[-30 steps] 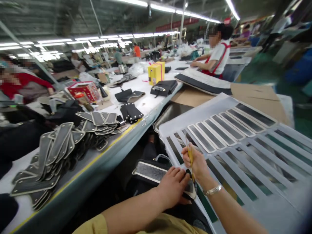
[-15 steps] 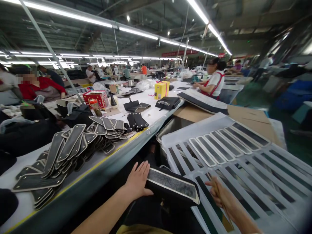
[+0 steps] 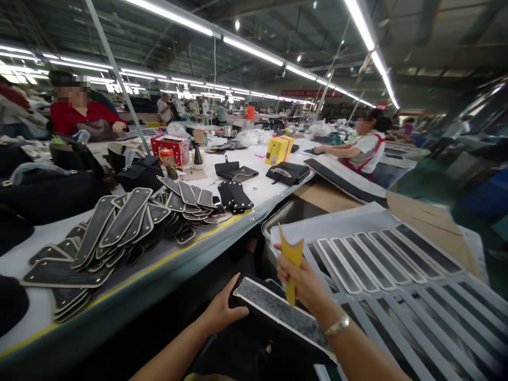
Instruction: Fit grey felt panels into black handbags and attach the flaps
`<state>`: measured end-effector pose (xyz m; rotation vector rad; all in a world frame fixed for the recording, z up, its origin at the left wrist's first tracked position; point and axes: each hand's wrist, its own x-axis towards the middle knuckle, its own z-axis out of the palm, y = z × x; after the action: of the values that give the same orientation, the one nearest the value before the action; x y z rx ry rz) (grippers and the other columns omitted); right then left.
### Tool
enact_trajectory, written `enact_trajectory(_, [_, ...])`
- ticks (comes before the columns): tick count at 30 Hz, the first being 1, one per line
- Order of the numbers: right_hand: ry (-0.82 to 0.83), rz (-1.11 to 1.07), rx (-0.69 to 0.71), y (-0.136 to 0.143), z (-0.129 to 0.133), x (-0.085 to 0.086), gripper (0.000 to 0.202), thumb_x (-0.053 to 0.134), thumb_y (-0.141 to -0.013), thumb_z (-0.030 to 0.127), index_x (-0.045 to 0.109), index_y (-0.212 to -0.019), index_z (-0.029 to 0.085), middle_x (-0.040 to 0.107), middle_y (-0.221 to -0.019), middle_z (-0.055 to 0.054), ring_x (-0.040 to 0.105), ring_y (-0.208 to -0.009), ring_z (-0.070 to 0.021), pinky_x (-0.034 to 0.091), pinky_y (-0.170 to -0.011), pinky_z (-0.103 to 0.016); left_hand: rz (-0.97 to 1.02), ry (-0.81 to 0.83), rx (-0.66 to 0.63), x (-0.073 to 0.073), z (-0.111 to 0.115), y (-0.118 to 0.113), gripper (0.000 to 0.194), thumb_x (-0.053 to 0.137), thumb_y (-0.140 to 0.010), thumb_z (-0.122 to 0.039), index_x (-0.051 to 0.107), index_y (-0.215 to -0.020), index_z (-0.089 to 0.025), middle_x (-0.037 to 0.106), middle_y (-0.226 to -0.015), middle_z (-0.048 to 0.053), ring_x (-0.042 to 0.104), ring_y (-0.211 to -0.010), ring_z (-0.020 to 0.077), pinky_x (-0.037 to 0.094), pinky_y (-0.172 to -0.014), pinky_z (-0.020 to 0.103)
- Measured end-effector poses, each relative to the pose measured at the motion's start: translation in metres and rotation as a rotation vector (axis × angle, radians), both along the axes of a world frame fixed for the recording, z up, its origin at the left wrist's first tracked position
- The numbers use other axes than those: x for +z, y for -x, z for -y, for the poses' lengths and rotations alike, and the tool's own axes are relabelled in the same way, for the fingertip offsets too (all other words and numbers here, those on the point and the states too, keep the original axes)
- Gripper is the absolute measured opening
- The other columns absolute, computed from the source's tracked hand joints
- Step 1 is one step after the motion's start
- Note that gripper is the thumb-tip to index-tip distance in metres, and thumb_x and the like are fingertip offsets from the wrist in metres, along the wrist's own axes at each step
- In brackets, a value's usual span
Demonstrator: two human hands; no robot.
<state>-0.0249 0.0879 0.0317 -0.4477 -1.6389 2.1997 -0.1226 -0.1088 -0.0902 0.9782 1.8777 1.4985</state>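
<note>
A black bag lies across my lap, with a long grey strip panel edged in cream facing up. My left hand grips the bag's far left corner, thumb on the near side and fingers over the end. In my right hand is a flat yellow tool with a notched, pointed end, held upright just above the panel. Whether its lower tip touches the panel I cannot tell. My right wrist hides part of the panel's right end.
Cream-edged strips lie in a row on a slotted white sheet at right. A heap of black riveted panels covers the near left of the table. Co-workers sit at left and at the far right.
My right hand has swung left from over the slotted sheet to above the bag, raising the yellow tool. My left hand has closed round the bag's corner. The view has shifted slightly.
</note>
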Motion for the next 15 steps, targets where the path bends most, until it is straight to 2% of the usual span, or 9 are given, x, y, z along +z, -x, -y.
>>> enact_trajectory(3, [0.047, -0.044, -0.087, 0.064, 0.027, -0.028, 0.037, 0.058, -0.079, 0.047, 0.053, -0.101, 0.018, 0.041, -0.053, 0.008, 0.039, -0.044, -0.0068, 0.037, -0.046, -0.022, 0.310, -0.074, 0.121, 0.007, -0.010, 0.009, 0.061, 0.047, -0.082, -0.055, 0.051, -0.126, -0.013, 0.051, -0.133, 0.012, 0.045, -0.124, 0.0247, 0.033, -0.106, 0.042])
enact_trajectory(4, [0.074, -0.043, -0.121, 0.079, 0.031, -0.037, 0.038, 0.055, -0.080, 0.050, 0.053, -0.100, 0.018, 0.039, -0.051, 0.009, 0.037, -0.042, -0.0069, 0.037, -0.044, -0.022, 0.445, -0.090, 0.135, 0.010, -0.015, 0.014, 0.058, 0.045, -0.083, -0.055, 0.057, -0.121, -0.013, 0.058, -0.125, 0.012, 0.052, -0.117, 0.0247, 0.037, -0.102, 0.041])
enact_trajectory(6, [0.134, -0.032, -0.172, 0.100, 0.035, -0.049, 0.040, 0.053, -0.079, 0.053, 0.053, -0.101, 0.019, 0.035, -0.049, 0.011, 0.032, -0.038, -0.0060, 0.033, -0.039, -0.020, 0.642, -0.099, 0.111, 0.014, -0.024, 0.023, 0.054, 0.056, -0.078, -0.052, 0.062, -0.113, -0.011, 0.068, -0.107, 0.012, 0.062, -0.099, 0.0244, 0.044, -0.093, 0.040])
enact_trajectory(9, [0.186, -0.024, -0.180, 0.112, 0.036, -0.057, 0.040, 0.055, -0.077, 0.055, 0.053, -0.097, 0.020, 0.029, -0.048, 0.012, 0.022, -0.036, -0.0042, 0.024, -0.034, -0.017, 0.715, -0.095, 0.059, 0.015, -0.033, 0.035, 0.050, 0.071, -0.065, -0.040, 0.067, -0.105, -0.010, 0.072, -0.092, 0.011, 0.066, -0.083, 0.0220, 0.047, -0.085, 0.036])
enact_trajectory(15, [0.106, 0.005, -0.128, 0.114, 0.048, -0.065, 0.034, 0.055, -0.079, 0.054, 0.053, -0.091, 0.023, 0.022, -0.049, 0.011, 0.017, -0.037, -0.0047, 0.015, -0.034, -0.017, 0.772, -0.109, 0.093, 0.009, -0.035, 0.043, 0.039, 0.073, -0.061, -0.031, 0.071, -0.095, -0.010, 0.072, -0.079, 0.008, 0.063, -0.073, 0.0176, 0.046, -0.076, 0.031])
